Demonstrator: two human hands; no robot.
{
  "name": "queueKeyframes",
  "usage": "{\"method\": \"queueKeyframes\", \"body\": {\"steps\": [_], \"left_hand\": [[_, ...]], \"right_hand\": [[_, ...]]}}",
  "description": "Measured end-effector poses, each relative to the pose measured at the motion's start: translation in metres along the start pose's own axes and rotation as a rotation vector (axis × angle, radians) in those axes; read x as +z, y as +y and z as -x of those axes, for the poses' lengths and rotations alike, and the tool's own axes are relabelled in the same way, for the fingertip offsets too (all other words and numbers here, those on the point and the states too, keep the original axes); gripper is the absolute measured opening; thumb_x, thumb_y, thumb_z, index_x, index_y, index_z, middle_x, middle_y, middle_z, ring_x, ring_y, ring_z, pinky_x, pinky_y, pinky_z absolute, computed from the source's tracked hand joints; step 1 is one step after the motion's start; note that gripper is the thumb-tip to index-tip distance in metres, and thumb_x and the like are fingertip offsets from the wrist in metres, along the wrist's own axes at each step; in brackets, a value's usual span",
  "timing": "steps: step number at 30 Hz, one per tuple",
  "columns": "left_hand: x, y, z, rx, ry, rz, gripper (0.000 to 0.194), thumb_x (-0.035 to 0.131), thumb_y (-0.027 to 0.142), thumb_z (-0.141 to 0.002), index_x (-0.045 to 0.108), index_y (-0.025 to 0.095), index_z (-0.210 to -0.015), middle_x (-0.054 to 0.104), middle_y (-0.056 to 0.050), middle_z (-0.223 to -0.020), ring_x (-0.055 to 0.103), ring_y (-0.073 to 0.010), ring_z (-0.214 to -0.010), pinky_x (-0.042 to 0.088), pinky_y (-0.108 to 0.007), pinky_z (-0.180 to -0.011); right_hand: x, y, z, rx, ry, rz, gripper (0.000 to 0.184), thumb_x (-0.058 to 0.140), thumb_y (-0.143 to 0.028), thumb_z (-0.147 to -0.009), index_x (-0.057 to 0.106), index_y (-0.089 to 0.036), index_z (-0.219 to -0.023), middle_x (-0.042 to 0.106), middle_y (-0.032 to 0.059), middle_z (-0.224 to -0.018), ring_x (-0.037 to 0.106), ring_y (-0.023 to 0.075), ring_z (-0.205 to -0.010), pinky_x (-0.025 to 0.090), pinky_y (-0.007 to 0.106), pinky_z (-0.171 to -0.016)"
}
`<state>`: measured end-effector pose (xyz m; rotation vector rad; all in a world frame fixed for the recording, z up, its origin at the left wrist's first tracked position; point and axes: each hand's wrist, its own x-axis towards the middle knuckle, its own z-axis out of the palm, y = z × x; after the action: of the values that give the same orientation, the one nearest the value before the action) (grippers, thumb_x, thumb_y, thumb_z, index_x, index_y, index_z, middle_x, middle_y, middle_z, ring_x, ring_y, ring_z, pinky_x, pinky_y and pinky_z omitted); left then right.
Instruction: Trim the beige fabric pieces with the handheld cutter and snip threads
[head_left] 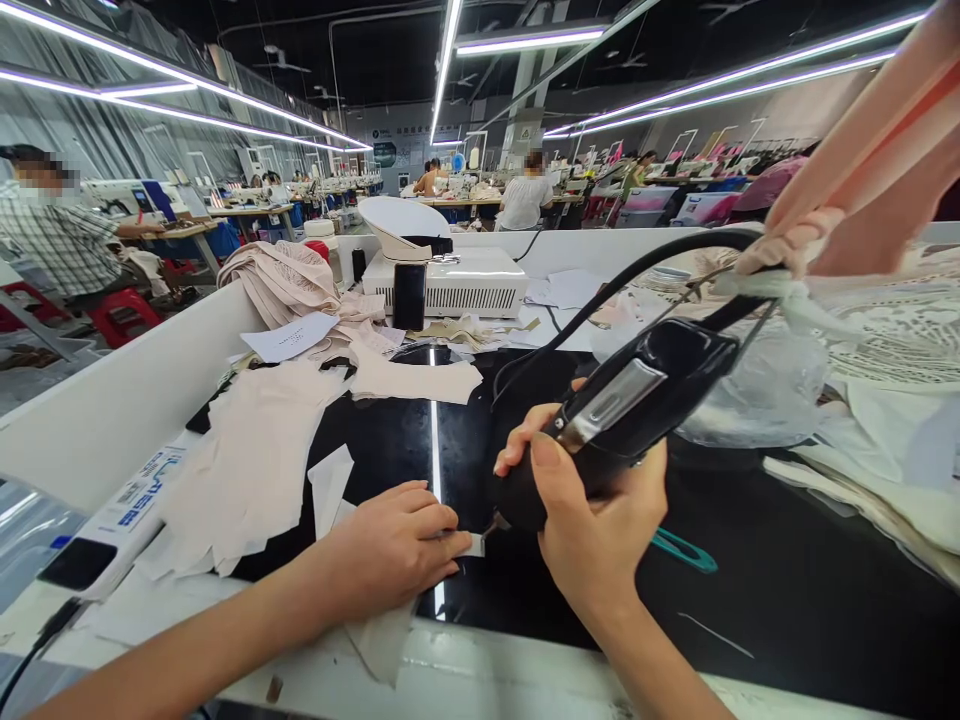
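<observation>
My right hand [600,510] is wrapped around a black corded handheld tool [637,390] with a metal plate on its side. The tool's narrow metal tip [493,525] points down at the end of a small white fabric piece [474,545]. On that piece rests my left hand [401,540], its fingers bent and close together, pinning it to the glossy black work surface [465,460]. My palm hides most of the fabric; pale cloth also shows below the wrist. A teal snips-like tool [686,550] lies on the black surface just right of my right hand.
Stacked pale fabric panels [259,450] cover the left side. Behind stand a white vented box [480,285] and a dark phone [409,296]. A black cable [637,265] and knotted pink cloth [802,235] hang by the tool. More fabric [900,410] lies right. People work at machines beyond.
</observation>
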<state>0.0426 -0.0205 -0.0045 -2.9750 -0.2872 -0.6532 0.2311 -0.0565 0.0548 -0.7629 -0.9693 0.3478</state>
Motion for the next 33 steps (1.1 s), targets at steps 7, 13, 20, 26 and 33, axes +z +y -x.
{"method": "queueKeyframes", "body": {"steps": [7, 13, 20, 26, 33], "left_hand": [[0.000, 0.000, 0.000, 0.008, -0.032, -0.018, 0.018, 0.065, 0.024, -0.113, 0.073, 0.014, -0.126, 0.072, -0.009, -0.110, 0.071, -0.0207, -0.101, 0.061, -0.036, -0.102], [0.002, 0.000, 0.001, -0.007, -0.028, -0.004, 0.019, 0.066, 0.024, -0.113, 0.072, 0.015, -0.128, 0.073, -0.008, -0.110, 0.071, -0.0206, -0.101, 0.061, -0.036, -0.101], [-0.004, 0.000, 0.002, -0.035, -0.030, 0.048, 0.020, 0.066, 0.025, -0.112, 0.074, 0.015, -0.128, 0.074, -0.009, -0.113, 0.072, -0.0216, -0.102, 0.063, -0.037, -0.100], [-0.014, 0.000, 0.007, -0.090, 0.002, 0.138, 0.022, 0.062, 0.024, -0.115, 0.073, 0.015, -0.132, 0.078, -0.010, -0.120, 0.076, -0.0205, -0.110, 0.058, -0.044, -0.118], [-0.017, 0.001, 0.013, -0.099, 0.036, 0.121, 0.019, 0.061, 0.023, -0.115, 0.077, 0.016, -0.123, 0.077, -0.009, -0.113, 0.075, -0.0202, -0.103, 0.059, -0.044, -0.117]], "right_hand": [[-0.004, -0.004, 0.001, 0.011, -0.037, -0.034, 0.029, 0.088, -0.027, -0.090, 0.063, -0.029, -0.105, 0.075, -0.0064, -0.083, 0.068, 0.0135, -0.056, 0.062, 0.026, -0.051], [-0.003, -0.009, 0.007, 0.034, -0.029, -0.043, 0.033, 0.085, -0.019, -0.086, 0.065, -0.031, -0.110, 0.076, -0.0081, -0.083, 0.068, 0.0128, -0.054, 0.062, 0.025, -0.049], [-0.006, -0.012, 0.006, 0.050, -0.048, 0.006, 0.029, 0.087, -0.024, -0.088, 0.064, -0.029, -0.105, 0.074, -0.0074, -0.080, 0.068, 0.0135, -0.054, 0.062, 0.026, -0.048], [-0.009, -0.008, -0.002, -0.016, -0.017, -0.013, 0.030, 0.090, -0.033, -0.092, 0.063, -0.029, -0.104, 0.075, -0.0069, -0.084, 0.068, 0.0134, -0.056, 0.062, 0.027, -0.052], [-0.009, -0.002, 0.001, -0.007, -0.029, 0.025, 0.033, 0.092, -0.037, -0.090, 0.064, -0.028, -0.104, 0.075, -0.0057, -0.083, 0.068, 0.0141, -0.056, 0.063, 0.028, -0.052]]}}
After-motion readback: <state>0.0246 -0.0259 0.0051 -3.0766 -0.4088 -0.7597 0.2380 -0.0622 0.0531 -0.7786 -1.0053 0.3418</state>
